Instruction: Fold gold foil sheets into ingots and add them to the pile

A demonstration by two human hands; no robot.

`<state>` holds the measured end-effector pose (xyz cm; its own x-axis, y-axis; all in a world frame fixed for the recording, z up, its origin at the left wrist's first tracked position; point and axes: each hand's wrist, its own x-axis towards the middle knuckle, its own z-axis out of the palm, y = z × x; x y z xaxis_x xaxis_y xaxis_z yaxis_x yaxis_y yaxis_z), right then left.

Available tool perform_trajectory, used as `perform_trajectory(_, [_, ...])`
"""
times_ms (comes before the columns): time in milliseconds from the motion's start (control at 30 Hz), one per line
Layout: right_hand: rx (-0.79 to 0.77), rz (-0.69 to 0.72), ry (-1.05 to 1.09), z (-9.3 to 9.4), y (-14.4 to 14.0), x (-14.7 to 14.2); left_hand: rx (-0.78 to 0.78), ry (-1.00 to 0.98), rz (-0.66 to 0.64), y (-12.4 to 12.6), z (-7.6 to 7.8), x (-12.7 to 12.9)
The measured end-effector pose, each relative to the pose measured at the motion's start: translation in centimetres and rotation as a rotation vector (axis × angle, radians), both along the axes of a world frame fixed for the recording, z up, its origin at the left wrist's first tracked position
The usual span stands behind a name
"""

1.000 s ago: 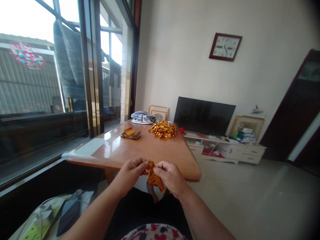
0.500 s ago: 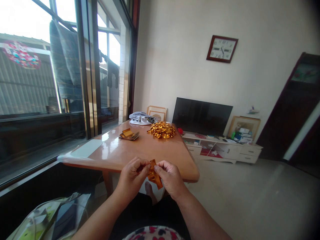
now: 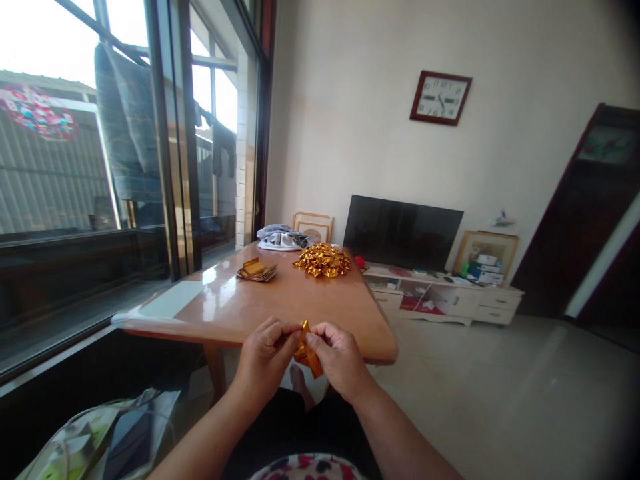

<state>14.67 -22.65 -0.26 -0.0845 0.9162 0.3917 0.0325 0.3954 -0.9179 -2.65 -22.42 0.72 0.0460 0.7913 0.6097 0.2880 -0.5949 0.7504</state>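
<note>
Between my hands, just off the table's near edge, is a piece of shiny gold foil paper (image 3: 311, 360), partly folded, with a pointed tip sticking up. My left hand (image 3: 267, 357) pinches its left side between thumb and fingers. On the other side, my right hand (image 3: 340, 357) grips it with the thumb pressed on the front. Farther off on the table lies a heap of folded gold foil pieces (image 3: 323, 260). Left of the heap sits a stack of flat gold foil sheets (image 3: 257, 269). My fingers cover part of the held piece.
The glossy wooden table (image 3: 300, 307) stretches away from me. Folded cloth (image 3: 281, 237) lies at its far end, and a white sheet (image 3: 173, 300) at its left. A window runs along the left. Beyond the table stand a television (image 3: 403, 233) and a low white cabinet (image 3: 457, 303).
The top of the gold foil piece has gone from a flat, wide end to a narrow point. Both hands remain pinched on it in nearly the same place.
</note>
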Motion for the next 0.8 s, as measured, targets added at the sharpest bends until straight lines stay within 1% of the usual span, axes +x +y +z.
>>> perform_trajectory(100, [0.012, -0.004, -0.015, 0.0, 0.0, 0.1, -0.064, -0.050, -0.025, 0.2, -0.4, 0.1])
perform_trajectory(233, [0.012, -0.004, -0.028, -0.1, 0.0, 0.1, -0.235, -0.209, -0.137, 0.5, -0.8, 0.4])
perform_trajectory(300, [0.008, 0.004, -0.026, -0.1, 0.0, 0.1, -0.308, -0.277, -0.194, 0.5, -0.7, 0.4])
perform_trajectory(400, [0.012, 0.012, -0.028, -0.1, 0.1, 0.1, -0.377, -0.346, -0.263, 0.1, -0.2, 0.5])
perform_trajectory(600, [0.019, 0.023, -0.041, -0.3, 0.2, 0.3, -0.450, -0.399, -0.340, -0.6, 0.7, 0.8])
perform_trajectory(700, [0.001, 0.025, -0.011, -0.3, 0.3, 0.3, -0.453, -0.413, -0.349, -0.7, 0.8, 0.9])
perform_trajectory(800, [-0.043, 0.047, 0.068, -0.2, 0.3, 0.1, -0.438, -0.423, -0.341, -0.6, 0.7, 0.9])
